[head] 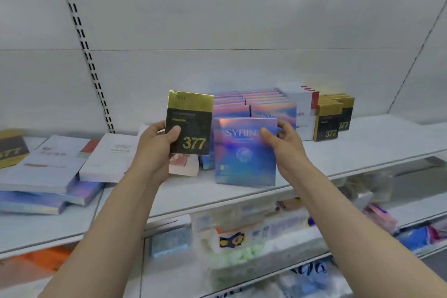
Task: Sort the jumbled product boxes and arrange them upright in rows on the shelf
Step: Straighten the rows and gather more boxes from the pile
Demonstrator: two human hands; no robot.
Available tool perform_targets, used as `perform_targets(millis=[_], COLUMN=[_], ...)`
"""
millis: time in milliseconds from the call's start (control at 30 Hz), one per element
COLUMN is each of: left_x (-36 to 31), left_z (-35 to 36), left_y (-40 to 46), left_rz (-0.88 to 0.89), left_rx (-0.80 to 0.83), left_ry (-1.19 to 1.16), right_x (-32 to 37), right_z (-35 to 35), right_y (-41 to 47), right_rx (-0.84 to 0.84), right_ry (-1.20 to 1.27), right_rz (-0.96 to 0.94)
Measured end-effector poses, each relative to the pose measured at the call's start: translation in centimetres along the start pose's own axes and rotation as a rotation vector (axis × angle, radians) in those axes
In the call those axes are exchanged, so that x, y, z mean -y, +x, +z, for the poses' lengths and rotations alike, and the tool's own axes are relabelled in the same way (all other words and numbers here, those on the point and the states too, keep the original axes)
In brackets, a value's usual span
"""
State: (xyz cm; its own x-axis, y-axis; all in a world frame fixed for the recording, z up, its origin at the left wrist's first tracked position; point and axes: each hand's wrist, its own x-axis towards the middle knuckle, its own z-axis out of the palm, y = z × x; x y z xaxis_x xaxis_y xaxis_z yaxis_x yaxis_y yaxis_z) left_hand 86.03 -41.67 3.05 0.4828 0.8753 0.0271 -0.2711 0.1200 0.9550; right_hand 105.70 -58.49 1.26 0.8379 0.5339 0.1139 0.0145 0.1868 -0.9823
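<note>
your left hand [154,143] has its fingers curled round the lower left edge of the black-and-gold 377 box [189,123], thumb flat on its face, holding it upright and clear of the shelf [362,147]. your right hand [283,138] pinches the upper right corner of the holographic syrinx box [245,152], thumb on the front and the other fingers behind, while its bottom edge seems to stand on the shelf.

both look like thin, light cartons: stiff along the edges, likely to dent if you squeeze the broad faces. the foil finish looks slick, so grip across the narrow sides rather than trusting a corner pinch.

just behind, the syrinx rows [254,101] already stand upright, with the white boxes [302,109] beside them and the 377 row [335,116] furthest right. the jumbled pile [55,169] lies flat on the left; take those by their long edges.
</note>
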Motion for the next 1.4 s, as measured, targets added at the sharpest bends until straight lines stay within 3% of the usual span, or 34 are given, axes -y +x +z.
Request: perform_targets(millis=[233, 367, 633, 767, 833, 933, 1033, 1233, 1400], left_x=[1.3, 1.9, 2.4, 2.3, 2.3, 2.7, 3.5, 6.1, 8.6], left_z=[0.6, 0.7, 2.3, 4.0, 5.4, 8.6, 12.2, 22.4, 29.7], left_y=[3.8, 5.1, 5.1, 4.3, 3.9, 3.3, 2.9, 2.5, 3.4], left_rz=[0.023, 0.036, 0.046, 0.063, 0.077, 0.126, 0.158, 0.308, 0.534], left_rx=[-0.067, -0.051, 0.054, 0.094, 0.104, 0.132, 0.149, 0.200, 0.157], left_ry=[0.016, 0.014, 0.001, 0.005, 0.030, 0.072, 0.094, 0.243, 0.566], right_x=[-0.7, -1.4, -2.2, -1.5, -0.1, 2.8, 4.5, 6.8, 7.5], right_z=[2.8, 3.7, 2.6, 2.1, 1.7, 0.7, -1.4, -11.9, -21.4], right_y=[6.4, 7.8, 8.4, 8.5, 8.7, 9.1, 9.6, 13.8, 18.1], right_rx=[0.076, 0.089, -0.077, -0.067, -0.040, 0.187, 0.326, 0.322, 0.219], right_ry=[-0.073, -0.368, -0.651, -0.603, -0.461, -0.201, -0.127, -0.159, -0.217], right_rz=[-0.056, -0.223, -0.458, -0.475, -0.469, -0.305, -0.282, -0.251, -0.255])
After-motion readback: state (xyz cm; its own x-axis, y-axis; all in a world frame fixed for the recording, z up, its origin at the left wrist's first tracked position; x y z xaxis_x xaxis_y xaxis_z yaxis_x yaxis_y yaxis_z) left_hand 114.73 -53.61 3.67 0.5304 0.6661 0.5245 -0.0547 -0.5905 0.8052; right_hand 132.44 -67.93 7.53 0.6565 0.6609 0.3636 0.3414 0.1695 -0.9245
